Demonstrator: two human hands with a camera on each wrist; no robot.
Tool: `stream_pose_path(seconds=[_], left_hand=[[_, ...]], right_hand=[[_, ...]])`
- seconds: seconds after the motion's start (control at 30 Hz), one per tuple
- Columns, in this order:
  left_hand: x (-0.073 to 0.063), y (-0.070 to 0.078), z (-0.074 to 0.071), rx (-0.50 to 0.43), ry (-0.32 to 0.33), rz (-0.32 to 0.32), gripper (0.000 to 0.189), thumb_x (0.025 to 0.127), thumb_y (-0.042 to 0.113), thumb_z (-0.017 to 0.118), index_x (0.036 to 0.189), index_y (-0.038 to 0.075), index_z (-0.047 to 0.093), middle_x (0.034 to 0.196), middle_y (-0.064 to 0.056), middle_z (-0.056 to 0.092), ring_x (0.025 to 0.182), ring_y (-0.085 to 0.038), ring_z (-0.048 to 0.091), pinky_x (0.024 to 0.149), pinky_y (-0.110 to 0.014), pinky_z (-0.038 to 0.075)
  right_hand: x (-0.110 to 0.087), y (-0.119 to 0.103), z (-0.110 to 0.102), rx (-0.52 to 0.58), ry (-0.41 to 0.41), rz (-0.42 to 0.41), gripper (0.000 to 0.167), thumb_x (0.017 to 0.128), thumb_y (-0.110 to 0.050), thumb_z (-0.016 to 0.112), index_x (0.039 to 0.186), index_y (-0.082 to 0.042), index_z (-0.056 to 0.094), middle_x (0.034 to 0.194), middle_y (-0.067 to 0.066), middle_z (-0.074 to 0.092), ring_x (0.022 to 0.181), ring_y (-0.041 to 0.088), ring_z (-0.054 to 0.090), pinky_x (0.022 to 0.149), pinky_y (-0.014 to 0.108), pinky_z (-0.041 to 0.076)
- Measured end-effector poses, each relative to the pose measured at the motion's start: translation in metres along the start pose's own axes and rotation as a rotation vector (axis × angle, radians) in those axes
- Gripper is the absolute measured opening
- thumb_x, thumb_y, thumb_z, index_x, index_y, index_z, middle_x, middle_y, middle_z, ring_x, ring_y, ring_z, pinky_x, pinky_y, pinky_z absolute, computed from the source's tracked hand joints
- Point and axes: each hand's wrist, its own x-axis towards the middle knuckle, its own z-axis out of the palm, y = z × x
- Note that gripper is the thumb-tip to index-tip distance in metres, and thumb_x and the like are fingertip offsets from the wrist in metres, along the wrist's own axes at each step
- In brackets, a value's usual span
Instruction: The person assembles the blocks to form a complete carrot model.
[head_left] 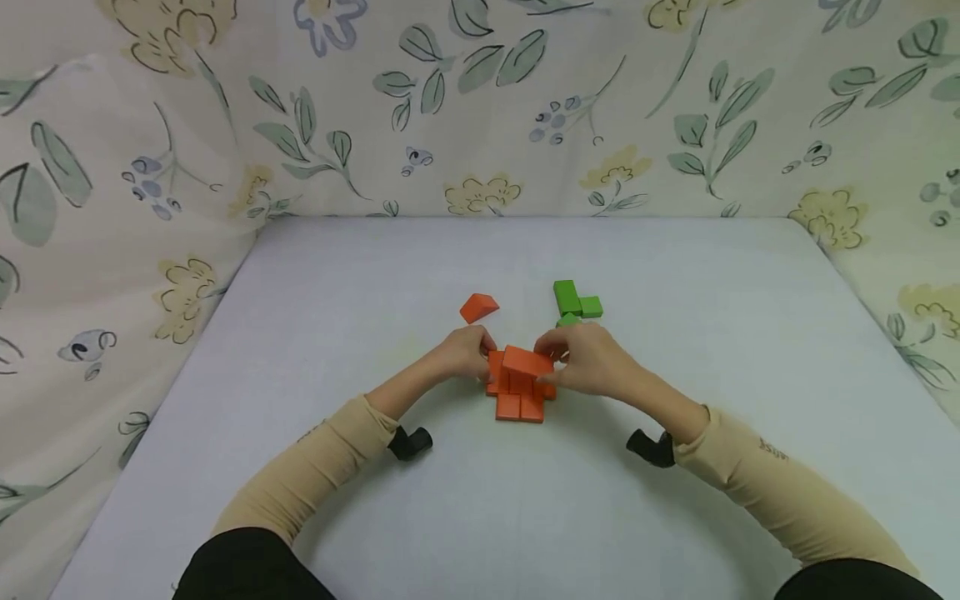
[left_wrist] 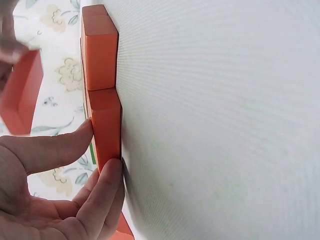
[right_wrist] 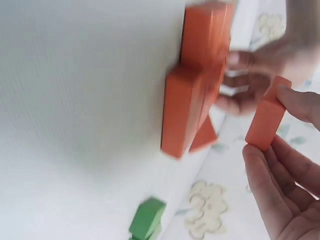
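Several orange blocks (head_left: 519,407) lie flat against each other on the white table, forming one compact shape. My left hand (head_left: 467,353) pinches an orange block (left_wrist: 107,132) at the shape's left edge, thumb on its upper edge and fingertips against its side. Above the shape, my right hand (head_left: 594,358) holds a separate orange block (right_wrist: 266,120) between thumb and fingertips, tilted and apart from the others. Just beyond the left hand rests a loose orange block (head_left: 478,307) with slanted sides.
Green blocks (head_left: 566,298) lie close together beyond the right hand, one partly hidden by it. The white table (head_left: 360,517) ends at floral cloth (head_left: 480,133) at the back and sides. Black wrist devices (head_left: 651,448) hang beneath both forearms.
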Motion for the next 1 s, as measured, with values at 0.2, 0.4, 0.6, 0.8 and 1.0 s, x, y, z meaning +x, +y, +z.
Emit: stream_pose_path(seconds=[0.2, 0.4, 0.6, 0.8, 1.0], left_hand=[[0.0, 0.0, -0.001, -0.006, 0.003, 0.003, 0.042, 0.076, 0.002, 0.076, 0.114, -0.002, 0.057, 0.102, -0.011, 0.058, 0.09, -0.023, 0.052, 0.078, -0.031, 0.046], [-0.002, 0.002, -0.001, 0.0, 0.015, 0.003, 0.043, 0.076, 0.002, 0.076, 0.114, -0.002, 0.058, 0.101, -0.011, 0.057, 0.088, -0.022, 0.051, 0.076, -0.031, 0.046], [-0.002, 0.002, 0.0, 0.002, 0.011, 0.004, 0.043, 0.075, 0.002, 0.077, 0.114, -0.002, 0.058, 0.099, -0.011, 0.057, 0.087, -0.023, 0.051, 0.075, -0.03, 0.046], [-0.003, 0.001, 0.0, 0.0, 0.02, 0.011, 0.043, 0.075, 0.002, 0.077, 0.113, -0.002, 0.058, 0.099, -0.01, 0.057, 0.087, -0.022, 0.051, 0.074, -0.03, 0.046], [-0.002, 0.001, 0.0, 0.011, 0.02, 0.021, 0.043, 0.075, 0.003, 0.077, 0.114, -0.002, 0.058, 0.101, -0.011, 0.058, 0.088, -0.023, 0.052, 0.077, -0.031, 0.046]], right_hand=[[-0.025, -0.012, 0.022, 0.018, -0.116, -0.029, 0.03, 0.072, -0.007, 0.083, 0.099, -0.001, 0.072, 0.084, -0.002, 0.067, 0.077, 0.016, 0.058, 0.07, 0.028, 0.05], [-0.034, -0.018, 0.038, -0.022, -0.182, -0.054, 0.027, 0.071, -0.007, 0.084, 0.094, -0.002, 0.072, 0.075, -0.005, 0.059, 0.069, 0.01, 0.05, 0.063, 0.023, 0.045], [-0.036, -0.021, 0.046, -0.074, -0.197, -0.087, 0.025, 0.07, -0.009, 0.085, 0.086, -0.006, 0.066, 0.068, -0.006, 0.05, 0.065, 0.01, 0.044, 0.059, 0.023, 0.041], [-0.036, -0.023, 0.046, -0.117, -0.154, -0.114, 0.024, 0.071, -0.013, 0.086, 0.084, -0.007, 0.066, 0.067, -0.007, 0.049, 0.061, 0.008, 0.043, 0.057, 0.022, 0.04], [-0.034, -0.023, 0.046, -0.121, -0.158, -0.103, 0.02, 0.072, -0.011, 0.084, 0.08, -0.008, 0.066, 0.064, -0.007, 0.045, 0.059, 0.008, 0.041, 0.055, 0.022, 0.037]])
